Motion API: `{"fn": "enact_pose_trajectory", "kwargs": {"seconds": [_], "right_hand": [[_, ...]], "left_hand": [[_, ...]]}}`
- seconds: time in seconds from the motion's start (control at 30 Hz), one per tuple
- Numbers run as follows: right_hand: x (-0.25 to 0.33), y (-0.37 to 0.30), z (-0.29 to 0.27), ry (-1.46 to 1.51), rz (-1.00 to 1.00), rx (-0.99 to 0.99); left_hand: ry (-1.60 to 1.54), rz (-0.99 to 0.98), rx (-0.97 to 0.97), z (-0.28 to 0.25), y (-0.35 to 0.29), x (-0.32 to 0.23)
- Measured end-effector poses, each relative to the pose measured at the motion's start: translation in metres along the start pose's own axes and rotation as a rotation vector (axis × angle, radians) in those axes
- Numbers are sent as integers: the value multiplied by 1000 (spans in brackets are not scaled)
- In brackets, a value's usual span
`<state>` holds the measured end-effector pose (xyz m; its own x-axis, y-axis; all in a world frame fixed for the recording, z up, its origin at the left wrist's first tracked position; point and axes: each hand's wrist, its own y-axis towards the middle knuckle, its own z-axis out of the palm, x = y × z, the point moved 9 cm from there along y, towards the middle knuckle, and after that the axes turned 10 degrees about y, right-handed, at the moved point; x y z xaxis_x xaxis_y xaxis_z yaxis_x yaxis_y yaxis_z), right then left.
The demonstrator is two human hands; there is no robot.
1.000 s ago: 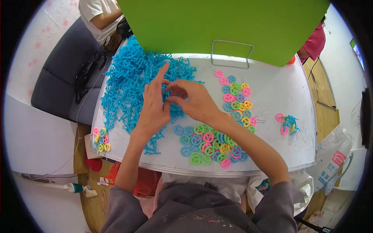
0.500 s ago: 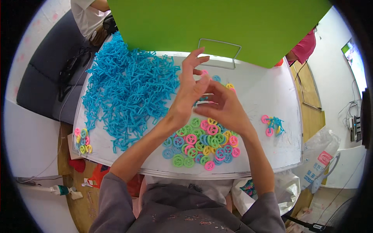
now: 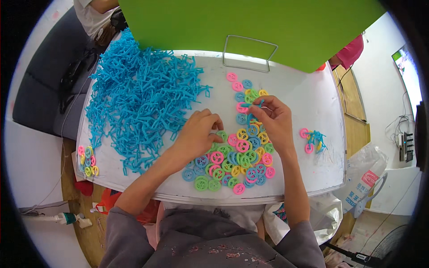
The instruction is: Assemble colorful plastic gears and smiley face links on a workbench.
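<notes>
My right hand (image 3: 278,124) pinches a small blue plastic frame piece (image 3: 251,115) between thumb and fingers, above the far part of the wheel pile. My left hand (image 3: 195,133) is lower, at the pile's left edge, its curled thumb and fingers closed on a green wheel (image 3: 222,136). Small spoked plastic wheels (image 3: 242,146) in pink, green, blue and yellow lie heaped between and below my hands. A large mound of blue frame pieces (image 3: 143,98) covers the left side of the table.
A small cluster of blue pieces with wheels (image 3: 314,141) lies at the right on the white table (image 3: 308,174). More wheels (image 3: 88,161) sit at the left edge. A green panel (image 3: 250,27) with a wire stand (image 3: 250,68) blocks the far side. Other people show at both far corners.
My hands were raised close together over the middle; they have parted. The left came down to the wheels, and the right shifted right with the blue piece.
</notes>
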<state>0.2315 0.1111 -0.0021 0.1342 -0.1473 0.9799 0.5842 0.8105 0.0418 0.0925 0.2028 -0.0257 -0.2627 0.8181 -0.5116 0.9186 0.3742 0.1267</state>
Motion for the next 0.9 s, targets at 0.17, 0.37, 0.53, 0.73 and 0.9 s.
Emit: {"fn": "enact_pose_trajectory", "kwargs": {"seconds": [0.17,0.37,0.53,0.73,0.9], "right_hand": [[-7,-3,-4,-88,57,-19],[-8,-11,17,-174,-105,76],[-1,-18,33,-281,-241,103],[24,-29,47,-519,-510,59],[27,-33,49,-534,-601,24]], "left_hand": [[-544,-298,80,1,5,24],[-1107,-360,4,-7,1,19],[-1218,-353,41,0,0,13],[-1451,-470,106,11,-2,17],[-1586,-527,143,16,-5,18]]}}
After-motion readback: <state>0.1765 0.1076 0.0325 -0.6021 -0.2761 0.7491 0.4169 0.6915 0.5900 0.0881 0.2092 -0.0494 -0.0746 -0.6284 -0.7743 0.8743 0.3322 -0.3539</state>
